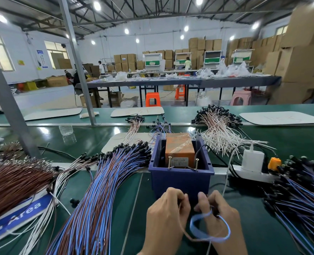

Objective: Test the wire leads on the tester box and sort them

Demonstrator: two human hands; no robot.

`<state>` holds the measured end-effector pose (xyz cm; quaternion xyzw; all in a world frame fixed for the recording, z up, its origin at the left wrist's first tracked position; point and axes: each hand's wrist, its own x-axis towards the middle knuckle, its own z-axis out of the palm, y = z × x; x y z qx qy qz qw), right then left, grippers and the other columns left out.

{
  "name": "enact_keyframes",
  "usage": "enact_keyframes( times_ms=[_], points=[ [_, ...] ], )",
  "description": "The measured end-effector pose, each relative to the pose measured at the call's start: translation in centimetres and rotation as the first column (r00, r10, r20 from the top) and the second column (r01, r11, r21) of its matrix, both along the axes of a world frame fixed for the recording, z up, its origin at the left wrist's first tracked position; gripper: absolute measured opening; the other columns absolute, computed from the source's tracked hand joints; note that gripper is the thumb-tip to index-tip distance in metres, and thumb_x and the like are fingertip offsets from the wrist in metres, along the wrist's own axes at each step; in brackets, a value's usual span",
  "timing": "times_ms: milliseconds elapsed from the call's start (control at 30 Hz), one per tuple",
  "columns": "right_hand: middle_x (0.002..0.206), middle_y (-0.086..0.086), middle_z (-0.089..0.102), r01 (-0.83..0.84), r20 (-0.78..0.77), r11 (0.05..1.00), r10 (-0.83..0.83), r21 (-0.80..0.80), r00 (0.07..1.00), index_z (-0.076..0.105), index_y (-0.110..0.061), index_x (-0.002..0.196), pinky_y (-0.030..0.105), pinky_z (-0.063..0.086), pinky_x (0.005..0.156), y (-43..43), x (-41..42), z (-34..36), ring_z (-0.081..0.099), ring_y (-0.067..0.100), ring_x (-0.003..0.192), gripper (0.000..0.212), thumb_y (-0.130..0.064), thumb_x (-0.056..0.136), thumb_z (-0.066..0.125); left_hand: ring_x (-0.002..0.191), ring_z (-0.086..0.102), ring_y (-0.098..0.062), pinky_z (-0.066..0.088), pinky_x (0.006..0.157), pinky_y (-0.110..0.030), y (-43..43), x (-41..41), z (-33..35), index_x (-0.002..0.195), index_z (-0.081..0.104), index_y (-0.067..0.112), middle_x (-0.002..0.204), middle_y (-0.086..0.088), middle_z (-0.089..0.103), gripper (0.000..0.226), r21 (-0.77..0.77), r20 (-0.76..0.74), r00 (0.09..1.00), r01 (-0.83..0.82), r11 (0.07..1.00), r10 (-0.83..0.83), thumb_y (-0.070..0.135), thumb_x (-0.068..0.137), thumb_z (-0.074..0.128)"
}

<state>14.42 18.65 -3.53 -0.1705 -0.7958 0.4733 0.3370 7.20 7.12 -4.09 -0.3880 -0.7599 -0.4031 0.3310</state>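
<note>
The lead [198, 216] is held low in the middle of the view, just in front of the blue bin [180, 179], above the green bench [134, 208]. It is made of a thin blue wire and a thin brown wire, and it is curved into a loose loop that hangs between the wrists; its outline is blurred. One end is pinched in the curled fingers of the left hand [168, 214], and the other is gripped by the right hand [220, 216], with the blue strand passed over the thumb. Whether a black cap is enclosed in either grip cannot be told. The hands are kept close together, knuckles nearly touching the bin's front wall. Inside the bin an orange tester [179, 148] wrapped in clear tape is seated, and two upright screws [169, 161] are seen at its near edge. To the left a thick bundle [101, 190] of blue and brown leads with black caps is fanned across the bench, beside a mass of brown wires [10, 183]. To the right a second pile [303, 196] of the same leads is laid. Behind the bin white and pink leads [218, 129] are heaped, and a power strip [251, 173] with a white charger [252, 161] is placed just right of it.
</note>
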Motion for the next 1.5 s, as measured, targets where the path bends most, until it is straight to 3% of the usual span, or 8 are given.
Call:
enact_keyframes(
  times_ms=[133,267,333,733,900,1033,1233,1500],
  points=[
    [0.055,-0.009,0.061,0.113,-0.103,0.992,-0.108,0.047,0.989,0.053,-0.021,0.057,0.006,0.037,0.051,-0.1,-0.4,-1.6,0.055,0.002,0.049,0.052,-0.054,0.096,0.043,0.052,0.055,-0.007,0.049,0.049,-0.026,0.3,0.1,-1.0,0.086,0.033,0.038,0.065,0.010,0.058,0.046,0.007,0.210,0.978,0.001,1.000,-0.002,0.012,0.087,0.071],
    [0.063,-0.003,0.059,0.172,-0.159,0.982,-0.183,-0.077,0.970,0.055,-0.055,0.087,0.008,0.041,0.055,1.0,-1.2,-2.7,0.060,-0.001,0.061,0.034,-0.029,0.102,0.041,0.063,0.061,-0.013,0.053,0.058,-0.032,0.4,0.4,-1.4,0.085,0.034,0.048,0.081,0.009,0.062,0.020,0.104,0.356,0.926,0.090,0.990,-0.122,0.035,0.093,0.046],
    [0.073,-0.007,0.056,0.188,-0.213,0.982,-0.182,0.004,0.960,0.045,-0.070,0.096,0.005,0.041,0.057,0.8,-1.2,-2.7,0.057,-0.004,0.063,0.063,-0.007,0.101,0.044,0.069,0.063,-0.012,0.054,0.064,-0.033,0.5,0.4,-1.4,0.086,0.038,0.046,0.090,0.015,0.065,0.016,0.120,0.457,0.871,0.139,0.983,-0.179,0.032,0.093,0.044],
    [0.084,-0.018,0.074,0.140,-0.231,0.985,-0.160,-0.099,0.960,0.048,-0.053,0.094,0.003,0.042,0.059,1.7,-2.1,-4.1,0.057,-0.007,0.055,0.069,0.016,0.092,0.053,0.075,0.058,-0.004,0.047,0.067,-0.012,1.4,0.2,-1.3,0.092,0.053,0.056,0.089,0.018,0.060,0.054,0.404,0.626,0.713,0.052,0.913,-0.318,0.005,0.104,0.040],
    [0.090,-0.019,0.070,0.190,-0.240,0.981,-0.177,0.034,0.955,0.050,-0.054,0.103,0.005,0.045,0.060,1.2,-2.1,-3.0,0.062,-0.001,0.064,0.049,-0.006,0.101,0.051,0.079,0.055,-0.014,0.050,0.076,-0.025,1.3,-1.4,-2.0,0.135,0.047,0.034,0.095,0.009,0.051,0.037,0.374,0.552,0.808,-0.019,0.927,-0.206,0.012,0.107,0.035],
    [0.080,-0.013,0.070,0.184,-0.238,0.981,-0.193,-0.057,0.952,0.050,-0.050,0.094,0.028,0.047,0.050,0.4,-2.6,-1.8,0.053,0.009,0.048,0.016,-0.040,0.102,0.041,0.077,0.060,-0.015,0.052,0.069,-0.027,1.1,-1.7,-1.9,0.118,0.051,0.042,0.092,0.011,0.056,0.027,0.375,0.550,0.816,-0.054,0.926,-0.175,0.024,0.107,0.035],
    [0.073,-0.012,0.062,0.200,-0.312,0.978,-0.208,-0.058,0.927,0.042,-0.047,0.096,0.008,0.037,0.049,-0.3,-3.7,-1.0,0.055,0.007,0.055,0.014,-0.038,0.105,0.038,0.055,0.052,-0.011,0.045,0.051,-0.031,1.2,-1.7,-1.5,0.111,0.050,0.046,0.075,0.009,0.061,0.021,0.393,0.463,0.873,-0.046,0.918,-0.154,0.053,0.102,0.032],
    [0.077,-0.013,0.063,0.202,-0.351,0.979,-0.195,-0.015,0.916,0.040,-0.047,0.100,0.007,0.038,0.052,-0.3,-5.2,-1.0,0.060,0.007,0.063,0.007,-0.051,0.102,0.035,0.077,0.068,-0.009,0.052,0.062,-0.020,2.0,-2.1,-1.1,0.107,0.047,0.046,0.095,0.019,0.069,0.008,0.428,0.428,0.887,-0.028,0.904,-0.175,0.050,0.101,0.042]
  ],
)
